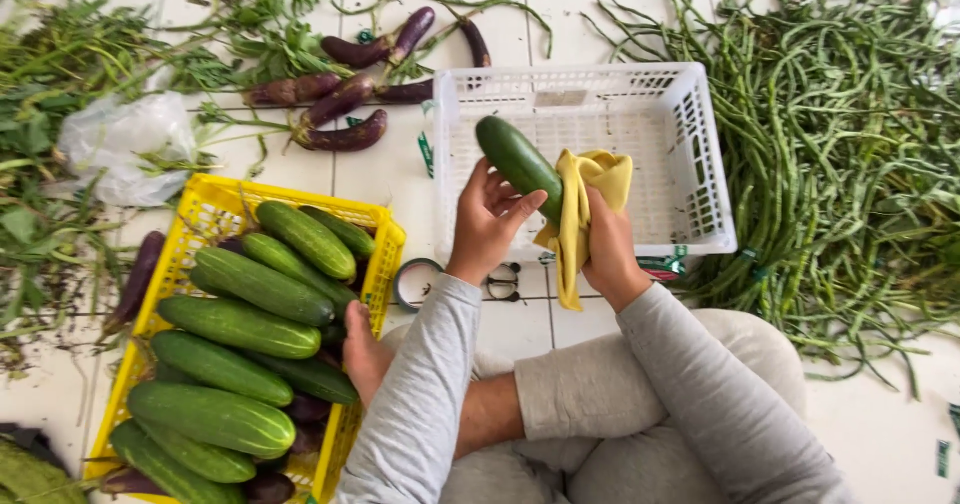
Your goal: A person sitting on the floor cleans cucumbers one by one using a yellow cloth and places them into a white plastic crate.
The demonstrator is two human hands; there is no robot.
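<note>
**Cucumber held over white crate, cloth against its side**

A person sits cross-legged on a tiled floor (390, 179), both hands raised over the near edge of a white crate (700, 164). The left hand (487, 226) has its grip closed around the lower end of a dark green cucumber (517, 164), thumb and fingers wrapped about it, so that the cucumber slants up and away over the crate's inside. The right hand (605, 249) has its grip closed on a yellow cloth (585, 204), which is pressed against the cucumber's right side and hangs down past the crate's front rim. Left of the white crate stands a yellow crate (385, 264) piled with more cucumbers and a few aubergines beneath them. Beyond the white crate's far left corner lie loose aubergines (345, 94) among leafy greens. Right of it spreads a large heap of long beans (840, 144). A roll of tape (415, 282) lies just in front of the white crate's near left corner, and a clear bag (125, 149) lies well to its left.
</note>
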